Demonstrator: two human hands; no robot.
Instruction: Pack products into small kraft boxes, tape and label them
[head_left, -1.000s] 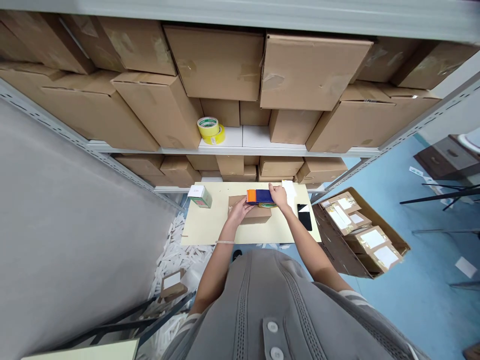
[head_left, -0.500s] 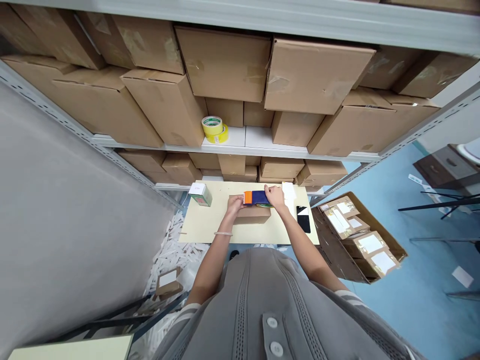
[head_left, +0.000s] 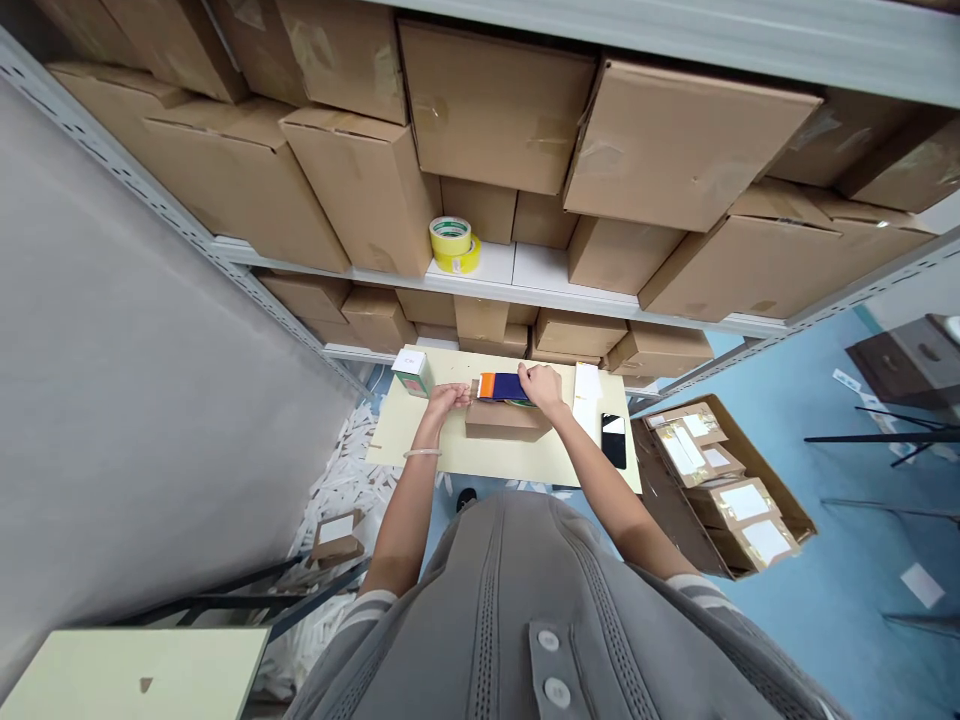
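Note:
A blue and orange tape dispenser (head_left: pixel 507 387) lies over the top of a small cardboard box (head_left: pixel 507 423). My right hand (head_left: pixel 543 388) grips its right end, and part of a green-edged tape roll shows below it. At the box's left end is my left hand (head_left: pixel 448 398), its fingers stretched out towards the cardboard. Whether those fingertips touch the box I cannot tell. Both the box and dispenser are on a pale yellow table (head_left: pixel 431 455).
A green-and-white carton (head_left: pixel 412 371) stands at the table's back left; white paper (head_left: pixel 586 392) and a phone (head_left: pixel 613 441) lie right. Tape rolls (head_left: pixel 454 246) sit on a shelf (head_left: pixel 540 283) among boxes. A large carton (head_left: pixel 765 470) of labelled parcels stands on the floor.
My left hand has moved left off the dispenser's orange end, and its fingers have straightened. My right hand still holds the dispenser over the box. The head view has shifted slightly.

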